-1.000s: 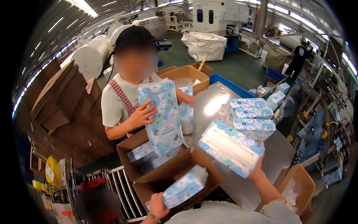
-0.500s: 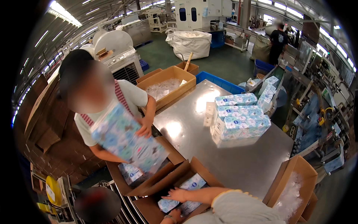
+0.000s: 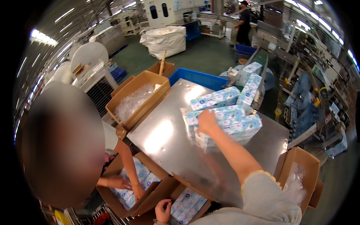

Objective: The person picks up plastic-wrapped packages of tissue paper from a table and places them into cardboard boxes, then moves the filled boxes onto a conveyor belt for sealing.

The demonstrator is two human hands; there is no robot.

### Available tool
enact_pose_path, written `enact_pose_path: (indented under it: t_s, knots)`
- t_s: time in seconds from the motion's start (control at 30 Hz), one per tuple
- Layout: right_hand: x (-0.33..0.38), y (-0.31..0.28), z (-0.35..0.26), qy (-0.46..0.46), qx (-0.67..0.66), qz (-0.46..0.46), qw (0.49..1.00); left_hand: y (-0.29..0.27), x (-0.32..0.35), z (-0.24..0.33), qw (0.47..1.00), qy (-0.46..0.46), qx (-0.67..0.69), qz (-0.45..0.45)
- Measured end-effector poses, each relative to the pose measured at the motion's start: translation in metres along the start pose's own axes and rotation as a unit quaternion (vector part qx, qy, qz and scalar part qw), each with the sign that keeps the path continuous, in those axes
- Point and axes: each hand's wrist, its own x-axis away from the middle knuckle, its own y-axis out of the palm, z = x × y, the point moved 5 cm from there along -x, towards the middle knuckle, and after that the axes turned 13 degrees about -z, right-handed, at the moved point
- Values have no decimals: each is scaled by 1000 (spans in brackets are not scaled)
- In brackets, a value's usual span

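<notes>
My right hand [image 3: 207, 122] reaches across the shiny metal table [image 3: 165, 138] and rests on a stack of blue-and-white tissue packs [image 3: 228, 122]. Whether its fingers grip a pack I cannot tell. My left hand [image 3: 162, 210] is down at the near edge, touching the tissue packs inside an open cardboard box [image 3: 187, 204]. A co-worker on the left leans over a second cardboard box [image 3: 129, 187] and presses both hands [image 3: 125, 184] onto the packs in it.
A cardboard box with clear plastic bags [image 3: 137, 99] and a blue crate [image 3: 197, 78] stand at the table's far side. More packs come along a conveyor [image 3: 251, 80]. An open box [image 3: 300, 174] is at right. Another person [image 3: 243, 24] stands far back.
My right hand has gone from the near box up to the pack stack on the table. The co-worker has bent down and put the held packs into the left box.
</notes>
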Motion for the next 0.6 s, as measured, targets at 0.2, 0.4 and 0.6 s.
enact_pose_path:
  t_s: [0.2, 0.4, 0.6]
  knots:
    - [-54, 60, 27, -106, -105, -145, 978, 46, -131, 148, 963, 239, -126, 4]
    - [81, 36, -17, -327, -184, -114, 920, 106, -194, 175, 886, 113, -446, -54]
    - [153, 64, 110, 129, -292, 47, 947, 134, -242, 173, 910, 45, -411, -33]
